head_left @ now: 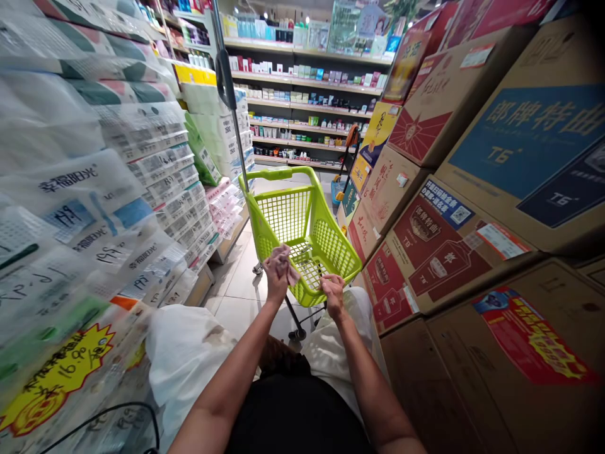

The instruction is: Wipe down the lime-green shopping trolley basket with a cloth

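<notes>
A lime-green shopping basket (331, 243) with lattice walls stands on a wheeled frame in front of me, between my knees. My left hand (276, 277) is closed around a crumpled, pinkish-grey cloth (280, 260) at the basket's near left side. On the near right rim, my right hand (333, 295) has its fingers curled over the edge of the basket. A dark pole with a black grip (225, 79) rises from the basket's far left corner. The basket's floor shows through its grid, and I see no goods in it.
Wrapped paper packs (155, 164) are stacked high along the left. Cardboard cartons (454, 252) form a wall close on the right. Shelves of small boxed goods (307, 75) cross the back. Pale floor tiles (236, 271) run between the stacks.
</notes>
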A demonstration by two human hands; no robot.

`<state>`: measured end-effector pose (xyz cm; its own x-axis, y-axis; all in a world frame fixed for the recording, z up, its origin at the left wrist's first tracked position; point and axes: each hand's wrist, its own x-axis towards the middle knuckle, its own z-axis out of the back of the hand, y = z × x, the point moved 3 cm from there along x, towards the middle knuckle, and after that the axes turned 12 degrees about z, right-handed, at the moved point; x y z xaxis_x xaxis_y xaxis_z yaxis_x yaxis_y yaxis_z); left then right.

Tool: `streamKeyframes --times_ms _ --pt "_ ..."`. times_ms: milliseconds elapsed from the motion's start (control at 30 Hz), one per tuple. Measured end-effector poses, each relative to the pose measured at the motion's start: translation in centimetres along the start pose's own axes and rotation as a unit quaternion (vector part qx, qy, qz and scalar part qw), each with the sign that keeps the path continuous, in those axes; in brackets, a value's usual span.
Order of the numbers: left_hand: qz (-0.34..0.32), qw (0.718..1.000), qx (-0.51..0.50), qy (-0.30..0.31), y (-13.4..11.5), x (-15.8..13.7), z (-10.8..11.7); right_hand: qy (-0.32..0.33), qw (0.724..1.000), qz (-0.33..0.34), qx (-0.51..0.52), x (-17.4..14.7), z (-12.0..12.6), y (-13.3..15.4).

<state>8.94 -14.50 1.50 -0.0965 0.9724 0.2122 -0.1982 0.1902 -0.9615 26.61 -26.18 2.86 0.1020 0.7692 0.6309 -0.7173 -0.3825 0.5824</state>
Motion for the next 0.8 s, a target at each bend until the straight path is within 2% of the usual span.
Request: streamKeyframes --times_ms 167,333,367,467,500,600,633,733,800 --pt "-0.031 0.999 0.021 0.009 0.4 -0.9 -1.4 0.004 1.000 0.018 0.009 -0.3 0.5 -0.2" --pt "0.010 0.989 0.057 -0.139 0.5 0.8 1.2 0.005 0.999 0.027 0.024 0.0 1.5 -1.1" --pt "-0.003 0.989 0.062 -0.132 0.3 1.1 1.6 -0.001 0.999 0.024 0.026 0.0 1.7 -1.2" --pt "-0.085 0.992 0.089 -0.017 -0.6 1.2 1.8 -0.003 1.000 0.013 0.015 0.2 2.1 -1.1" --pt "-0.098 0.990 0.099 -0.003 -0.8 1.2 1.9 -0.001 1.000 0.010 0.000 0.3 2.2 -0.8" --pt "-0.088 0.987 0.112 -0.080 -1.3 1.6 3.0 -0.001 0.998 0.015 -0.054 0.8 2.3 0.6" --pt "-0.091 0.985 0.115 -0.087 -1.5 1.7 3.2 -0.003 0.998 0.020 -0.065 1.0 2.2 1.2" --pt "-0.118 0.983 0.138 -0.024 -2.1 2.1 3.4 -0.002 0.997 0.038 -0.069 1.5 1.5 2.7" --pt "-0.106 0.983 0.144 -0.048 -2.3 2.4 4.0 0.007 0.996 0.042 -0.072 1.8 0.9 3.3"
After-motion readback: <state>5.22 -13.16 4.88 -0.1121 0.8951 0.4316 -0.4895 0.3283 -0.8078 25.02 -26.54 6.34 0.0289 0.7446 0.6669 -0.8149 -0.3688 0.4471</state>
